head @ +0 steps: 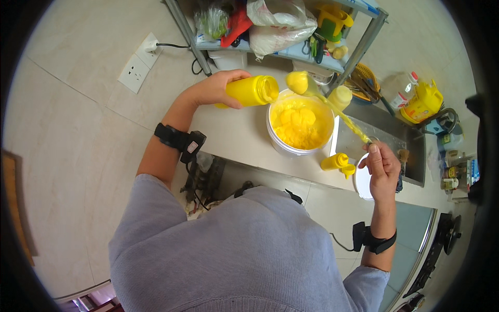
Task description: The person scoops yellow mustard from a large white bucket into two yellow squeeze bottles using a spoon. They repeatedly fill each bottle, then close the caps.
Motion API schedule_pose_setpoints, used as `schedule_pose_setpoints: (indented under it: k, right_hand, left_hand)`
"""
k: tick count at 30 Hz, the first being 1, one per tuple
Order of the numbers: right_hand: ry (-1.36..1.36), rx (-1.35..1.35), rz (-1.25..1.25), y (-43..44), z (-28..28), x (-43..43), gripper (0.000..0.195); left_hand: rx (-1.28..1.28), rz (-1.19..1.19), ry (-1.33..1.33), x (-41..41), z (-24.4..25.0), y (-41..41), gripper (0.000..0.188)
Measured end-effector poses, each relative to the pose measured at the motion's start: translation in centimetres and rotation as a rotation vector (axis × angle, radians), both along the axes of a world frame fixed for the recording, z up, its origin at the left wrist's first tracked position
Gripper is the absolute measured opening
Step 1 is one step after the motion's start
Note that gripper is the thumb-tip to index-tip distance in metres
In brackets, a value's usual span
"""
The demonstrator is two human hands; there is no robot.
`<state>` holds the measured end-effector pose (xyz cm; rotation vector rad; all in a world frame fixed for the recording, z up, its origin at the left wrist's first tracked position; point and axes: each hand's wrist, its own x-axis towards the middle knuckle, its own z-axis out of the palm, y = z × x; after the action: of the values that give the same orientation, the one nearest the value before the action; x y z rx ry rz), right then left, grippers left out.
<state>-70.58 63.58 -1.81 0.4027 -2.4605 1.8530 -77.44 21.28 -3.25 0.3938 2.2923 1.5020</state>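
My left hand grips a yellow plastic squeeze bottle, tilted on its side with its uncapped mouth facing right. Yellow cream smears the inside of that mouth. Between thumb and fingers, my right hand holds the handle end of a long spoon coated in yellow. A rounded lump of thick yellow cream sits on the spoon's head, above the bucket's far rim and a little right of the bottle mouth. Below them stands a white plastic bucket containing more of the yellow cream.
On the countertop lie a small yellow squeeze bottle, a yellow nozzle cap and a white lid. Another capped bottle stands behind the bucket. A steel sink is to the right. A loaded metal shelf rises behind.
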Motion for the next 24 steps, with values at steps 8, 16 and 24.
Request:
schedule_pose_setpoints:
  k: [8, 16, 24]
  right_hand:
    - [0.820, 0.632, 0.229, -2.5, 5.1, -1.4, 0.022]
    - [1.019, 1.007, 0.425, -5.0, 6.2, -1.4, 0.041]
    - [0.495, 0.692, 0.519, -4.2, 6.2, -0.9, 0.033]
  left_hand:
    - [-0.152, -0.280, -0.081, -1.9, 1.1, -0.5, 0.074]
    - [-0.342, -0.423, 0.014, -2.0, 2.2, 1.2, 0.073]
    - [-0.373, -0.407, 0.170, -1.6, 2.4, 1.6, 0.071]
